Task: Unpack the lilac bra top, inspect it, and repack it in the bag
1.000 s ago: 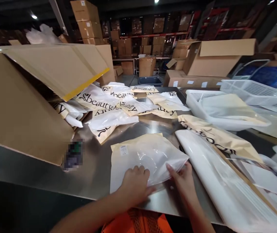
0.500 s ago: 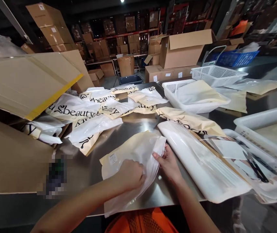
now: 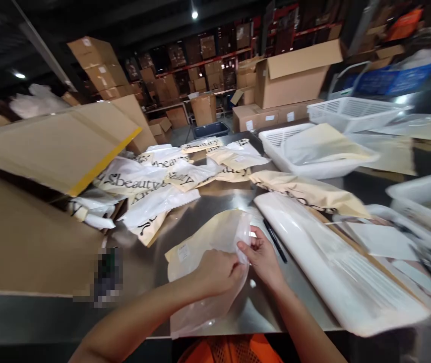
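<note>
A cream and clear plastic pouch [image 3: 203, 242] with a small white label lies on the steel table [image 3: 215, 201] in front of me. My left hand [image 3: 217, 272] is closed on the pouch's near right part. My right hand [image 3: 262, 257] pinches its right edge, which is lifted off the table. Just right of my right hand lies a black pen [image 3: 274, 240], beside a long stack of white plastic bags [image 3: 332, 262].
A big open cardboard box [image 3: 29, 201] lies on its side at the left, with "beauty" printed pouches [image 3: 155, 171] spilling across the table. White plastic baskets [image 3: 306, 151] stand at the right. An orange crate [image 3: 230, 350] sits below the table edge. Stacked cartons fill the background.
Both hands have gathered the pouch's right edge and raised it from the table, so the pouch is now bunched narrower. The pen has come into view beside my right hand.
</note>
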A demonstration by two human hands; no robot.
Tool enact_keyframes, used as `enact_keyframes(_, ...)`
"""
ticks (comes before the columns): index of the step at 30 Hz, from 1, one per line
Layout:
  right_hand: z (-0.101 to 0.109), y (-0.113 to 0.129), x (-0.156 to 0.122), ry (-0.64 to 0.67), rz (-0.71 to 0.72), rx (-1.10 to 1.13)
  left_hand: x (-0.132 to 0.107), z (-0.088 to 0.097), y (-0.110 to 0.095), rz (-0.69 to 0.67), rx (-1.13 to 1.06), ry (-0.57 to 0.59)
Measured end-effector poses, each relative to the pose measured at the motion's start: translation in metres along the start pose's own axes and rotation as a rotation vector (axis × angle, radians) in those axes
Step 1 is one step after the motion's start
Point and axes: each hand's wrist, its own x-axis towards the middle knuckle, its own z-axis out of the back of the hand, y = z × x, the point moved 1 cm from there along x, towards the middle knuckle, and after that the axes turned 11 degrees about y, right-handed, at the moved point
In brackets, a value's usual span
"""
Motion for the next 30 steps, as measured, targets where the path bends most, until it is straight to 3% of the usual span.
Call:
enact_keyframes(5, 0.008, -0.001, -0.007, -0.03, -0.055, -0.038, -0.001, 0.009, 0.001, -0.015, -0.077, -0.04)
enact_keyframes(9, 0.033, -0.004, -0.015, 0.055, -0.123, -0.164, -0.012, 0.038, 0.032, 0.093, -0.26, -0.256)
enact_keyframes(11, 0.048, -0.006, -0.016, 0.025, -0.181, -0.241, -0.023, 0.057, 0.047, 0.142, -0.309, -0.388)
enact_keyframes(14, 0.066, -0.011, -0.015, -0.155, -0.124, -0.39, -0.037, 0.084, 0.055, 0.15, -0.266, -0.521)
enact_keyframes(18, 0.069, -0.014, -0.015, -0.414, 0.07, -0.706, -0.044, 0.104, 0.043, -0.001, -0.11, -0.467)
enact_keyframes(21, 0.057, -0.013, -0.018, -0.582, 0.161, -0.965, -0.043, 0.11, 0.041, -0.063, 0.044, -0.383)
enact_keyframes(25, 0.026, -0.013, -0.028, -0.883, 0.382, -1.179, -0.036, 0.109, 0.041, -0.093, 0.111, -0.337)
enact_keyframes(27, 0.009, -0.02, -0.036, -0.776, 0.369, -1.127, -0.034, 0.104, 0.035, -0.07, 0.061, -0.381)
enact_keyframes(30, -0.005, -0.032, -0.047, -0.332, 0.017, -0.848, -0.03, 0.088, 0.027, -0.055, -0.142, -0.409)
